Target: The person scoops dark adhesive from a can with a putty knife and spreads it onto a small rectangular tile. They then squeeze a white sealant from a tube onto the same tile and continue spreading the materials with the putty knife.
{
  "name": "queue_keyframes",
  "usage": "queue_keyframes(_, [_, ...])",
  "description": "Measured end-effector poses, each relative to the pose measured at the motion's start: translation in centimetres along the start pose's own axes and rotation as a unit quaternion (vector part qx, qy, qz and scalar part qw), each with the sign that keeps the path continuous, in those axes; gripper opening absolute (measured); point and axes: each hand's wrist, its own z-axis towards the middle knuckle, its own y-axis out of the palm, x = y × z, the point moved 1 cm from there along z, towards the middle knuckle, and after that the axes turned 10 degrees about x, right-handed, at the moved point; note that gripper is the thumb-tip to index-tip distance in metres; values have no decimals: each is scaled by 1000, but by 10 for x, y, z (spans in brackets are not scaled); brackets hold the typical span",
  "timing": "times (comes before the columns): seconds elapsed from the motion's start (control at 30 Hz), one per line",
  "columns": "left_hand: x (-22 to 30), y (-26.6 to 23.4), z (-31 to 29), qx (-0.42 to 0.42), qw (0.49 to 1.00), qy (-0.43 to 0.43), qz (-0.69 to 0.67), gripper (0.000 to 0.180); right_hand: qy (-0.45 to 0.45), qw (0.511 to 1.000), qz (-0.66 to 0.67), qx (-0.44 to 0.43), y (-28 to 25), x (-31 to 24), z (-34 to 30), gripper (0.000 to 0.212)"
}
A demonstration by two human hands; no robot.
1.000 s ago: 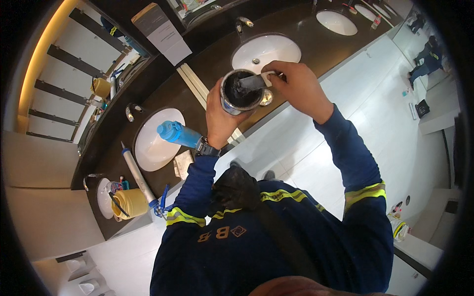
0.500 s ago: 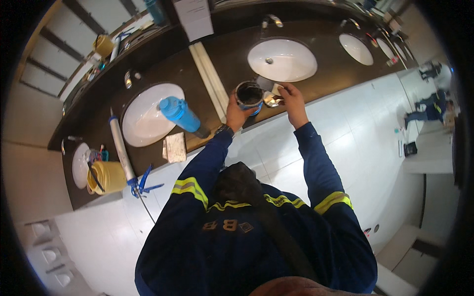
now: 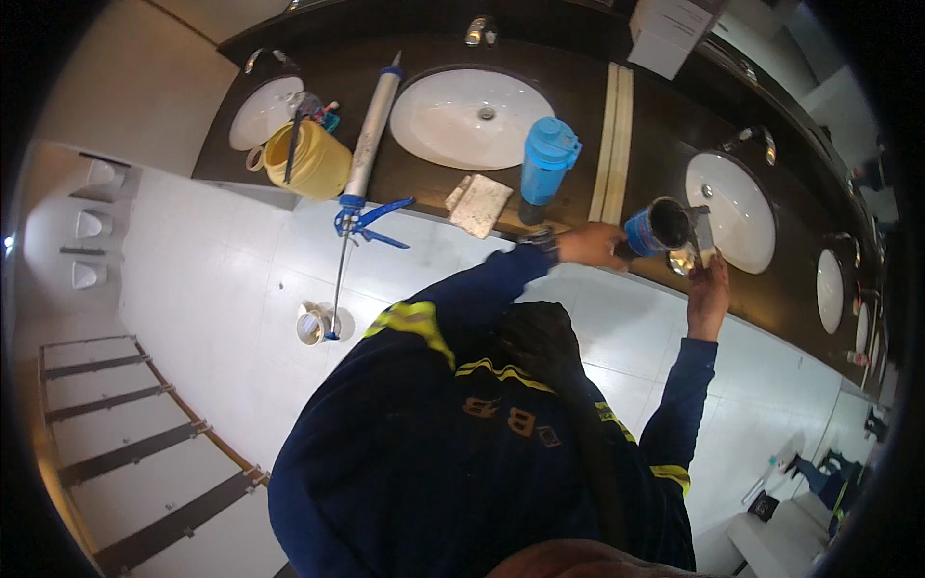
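Observation:
My left hand point(image 3: 594, 246), slightly blurred, reaches to the lower end of a blue can point(image 3: 647, 234); its fingers seem closed on it, though motion smears them. The can's dark-stained mouth tips toward the right. In my right hand point(image 3: 709, 294) is a putty knife point(image 3: 702, 229), pinched by its pale handle, with the grey blade upright beside the can's mouth. A shiny round metal piece point(image 3: 680, 261), perhaps a lid, lies between the can and my right hand.
On the dark counter point(image 3: 665, 106) are a blue shaker bottle point(image 3: 549, 164), a stained folded cloth point(image 3: 480, 205), pale strips point(image 3: 613, 144), a yellow jug point(image 3: 318, 164) and a caulking gun point(image 3: 374, 135) overhanging the edge. White basins point(image 3: 472, 116) are set into it. A small bucket point(image 3: 312, 328) stands on the floor.
The view has swung, so the counter appears turned and the left-side things sit higher. My left hand has shifted toward the can's lower end; the putty knife's blade now stands upright beside its mouth.

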Motion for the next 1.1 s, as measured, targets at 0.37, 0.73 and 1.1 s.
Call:
queue_keyframes(0.37, [-189,-191,-145,345,864,-195,310,23,57,990,127,-32,-13,25,-4,23])
queue_keyframes(0.73, [-214,-208,-134,192,935,-297,-26,26,83,975,206,-29,73,53,-119,20])
queue_keyframes(1.1, [-229,-214,-166,182,948,-236,-107,19,220,943,106,-226,264,202,-149,24])
